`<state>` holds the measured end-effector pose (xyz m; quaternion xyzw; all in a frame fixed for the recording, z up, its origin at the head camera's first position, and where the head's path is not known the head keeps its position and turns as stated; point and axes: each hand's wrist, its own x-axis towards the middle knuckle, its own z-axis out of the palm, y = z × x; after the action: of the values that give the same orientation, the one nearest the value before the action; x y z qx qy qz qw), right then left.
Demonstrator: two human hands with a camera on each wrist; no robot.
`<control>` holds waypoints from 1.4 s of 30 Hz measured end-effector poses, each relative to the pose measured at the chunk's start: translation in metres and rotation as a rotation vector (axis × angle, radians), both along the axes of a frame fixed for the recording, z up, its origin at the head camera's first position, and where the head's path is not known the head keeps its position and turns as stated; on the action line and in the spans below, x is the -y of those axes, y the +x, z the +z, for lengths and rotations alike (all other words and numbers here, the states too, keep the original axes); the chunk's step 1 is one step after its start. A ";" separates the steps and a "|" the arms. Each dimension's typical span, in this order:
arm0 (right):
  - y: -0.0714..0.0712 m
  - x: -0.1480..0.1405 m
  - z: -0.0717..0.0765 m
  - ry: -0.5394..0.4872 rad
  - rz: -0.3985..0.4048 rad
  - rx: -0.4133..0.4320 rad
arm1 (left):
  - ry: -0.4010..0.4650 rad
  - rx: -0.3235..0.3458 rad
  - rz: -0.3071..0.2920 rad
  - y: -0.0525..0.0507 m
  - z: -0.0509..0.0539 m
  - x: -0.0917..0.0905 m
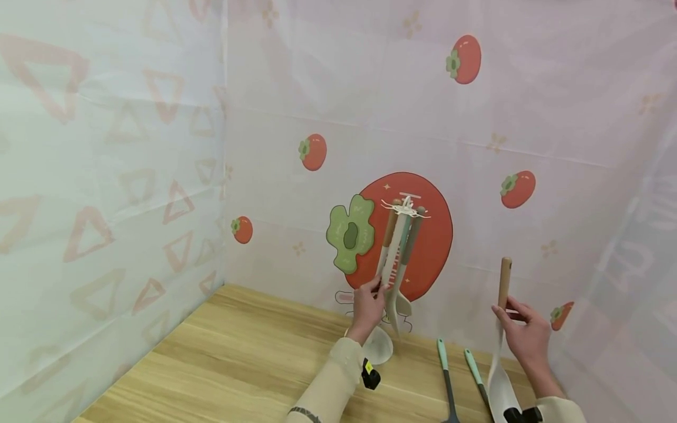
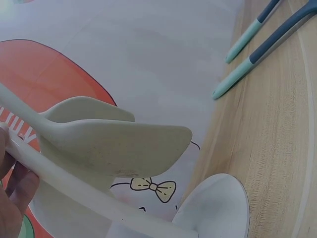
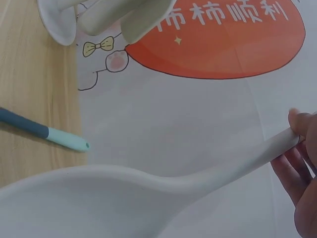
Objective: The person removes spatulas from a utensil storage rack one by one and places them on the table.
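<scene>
My left hand (image 1: 368,308) grips the white pole (image 2: 79,191) of a utensil stand with a round white base (image 1: 378,346). From hooks (image 1: 406,207) at its top hang several utensils, one with a wooden handle (image 1: 390,229), one with a grey-green handle (image 1: 411,238); their pale heads (image 2: 124,144) point down. Whether the base touches the table cannot be told. Off to the right, my right hand (image 1: 526,335) pinches a white utensil (image 3: 99,203) near the lower end of its wooden handle (image 1: 505,279), its broad head hanging downward.
Two utensils with mint-green handles (image 1: 442,355) (image 1: 472,365) and dark shafts lie on the wooden table (image 1: 254,352), between my hands. Behind the table hangs a pale cloth (image 1: 275,194) printed with red fruit; another patterned cloth (image 1: 132,194) covers the left side.
</scene>
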<state>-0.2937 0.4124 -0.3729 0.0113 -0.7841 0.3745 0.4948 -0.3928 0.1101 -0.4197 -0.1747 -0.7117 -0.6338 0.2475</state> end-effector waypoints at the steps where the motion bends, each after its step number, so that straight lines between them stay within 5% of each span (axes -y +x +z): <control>1: 0.001 -0.002 -0.001 0.000 -0.008 0.000 | 0.000 0.003 0.001 0.000 0.000 0.000; 23: 0.024 -0.029 -0.005 -0.026 -0.035 0.067 | 0.007 -0.043 0.025 -0.002 -0.003 -0.001; 42: 0.039 -0.051 -0.013 -0.062 -0.123 0.243 | 0.020 -0.001 0.014 -0.002 -0.005 -0.003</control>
<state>-0.2551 0.4635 -0.3861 -0.0976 -0.8254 0.3663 0.4183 -0.3950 0.1130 -0.4247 -0.1673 -0.7063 -0.6392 0.2540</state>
